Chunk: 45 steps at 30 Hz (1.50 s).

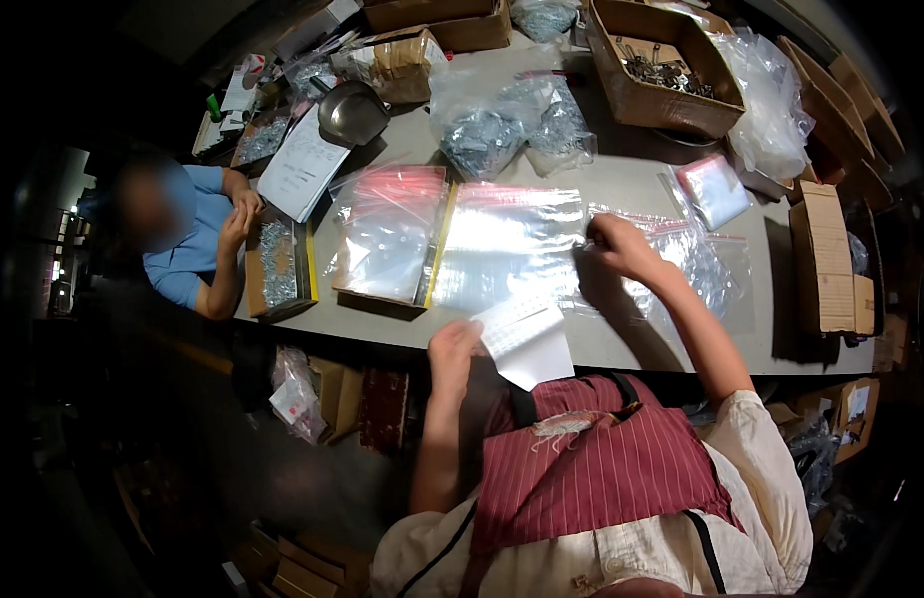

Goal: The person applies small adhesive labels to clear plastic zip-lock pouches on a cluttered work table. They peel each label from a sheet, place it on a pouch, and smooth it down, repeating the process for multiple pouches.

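My left hand (452,351) grips the edge of a white sheet (527,339) with rows of small print, perhaps a label sheet. The sheet is bent and hangs over the table's front edge. My right hand (618,246) reaches over the clear plastic bags with its fingers curled down. What its fingertips hold, if anything, is hidden. A shiny clear zip bag (507,244) lies flat left of that hand. To the right, more clear zip bags (681,264) overlap on the table. A shallow box of red-topped zip bags (387,239) stands at the left.
Across the table's left end sits a person in blue (188,234), hands together beside a tray of screws (278,261). Bags of metal hardware (487,140), a metal scoop (352,113) and a cardboard box of metal parts (661,75) stand behind. Cardboard boxes (825,259) border the right.
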{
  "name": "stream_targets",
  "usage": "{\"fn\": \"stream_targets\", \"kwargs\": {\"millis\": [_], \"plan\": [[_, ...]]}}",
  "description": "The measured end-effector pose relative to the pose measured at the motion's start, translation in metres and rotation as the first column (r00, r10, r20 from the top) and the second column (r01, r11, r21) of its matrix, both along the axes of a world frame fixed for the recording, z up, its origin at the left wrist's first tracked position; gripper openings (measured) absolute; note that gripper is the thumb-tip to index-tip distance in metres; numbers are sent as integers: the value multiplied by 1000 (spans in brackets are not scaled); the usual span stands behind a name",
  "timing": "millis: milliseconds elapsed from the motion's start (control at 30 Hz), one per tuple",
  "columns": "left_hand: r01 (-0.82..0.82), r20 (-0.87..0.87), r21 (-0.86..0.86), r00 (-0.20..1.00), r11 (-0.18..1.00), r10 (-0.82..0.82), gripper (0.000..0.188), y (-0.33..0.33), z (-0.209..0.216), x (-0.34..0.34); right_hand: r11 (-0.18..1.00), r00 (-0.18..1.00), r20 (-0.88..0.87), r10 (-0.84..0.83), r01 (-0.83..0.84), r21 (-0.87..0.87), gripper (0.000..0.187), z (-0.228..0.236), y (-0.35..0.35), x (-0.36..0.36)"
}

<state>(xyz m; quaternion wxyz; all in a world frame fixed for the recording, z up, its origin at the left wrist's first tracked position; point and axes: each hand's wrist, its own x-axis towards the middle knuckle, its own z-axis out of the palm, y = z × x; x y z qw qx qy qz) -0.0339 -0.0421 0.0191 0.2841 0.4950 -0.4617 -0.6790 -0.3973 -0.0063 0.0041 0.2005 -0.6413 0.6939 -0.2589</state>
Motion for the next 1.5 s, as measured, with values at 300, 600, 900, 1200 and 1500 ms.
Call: {"fn": "stream_targets", "kwargs": {"millis": [300, 600, 900, 1200, 1500], "plan": [[225, 106, -148, 972, 963, -211, 19, 6, 14, -61, 975, 968, -250, 33, -87, -207, 26, -25, -47, 58], [229, 184, -192, 964, 954, -194, 17, 9, 5, -81, 930, 921, -143, -362, 345, -130, 47, -13, 37, -34], [357, 306, -451, 923, 818, -234, 17, 12, 9, -110, 950, 975, -58, 212, -220, -222, 27, 52, 43, 74], [277, 116, -164, 958, 947, -261, 17, 3, -18, -95, 923, 963, -154, 221, -257, -284, 17, 46, 33, 88], [255, 293, -186, 936, 949, -194, 25, -4, -40, -56, 999, 997, -68, -42, 40, -27, 24, -39, -50, 49]]}}
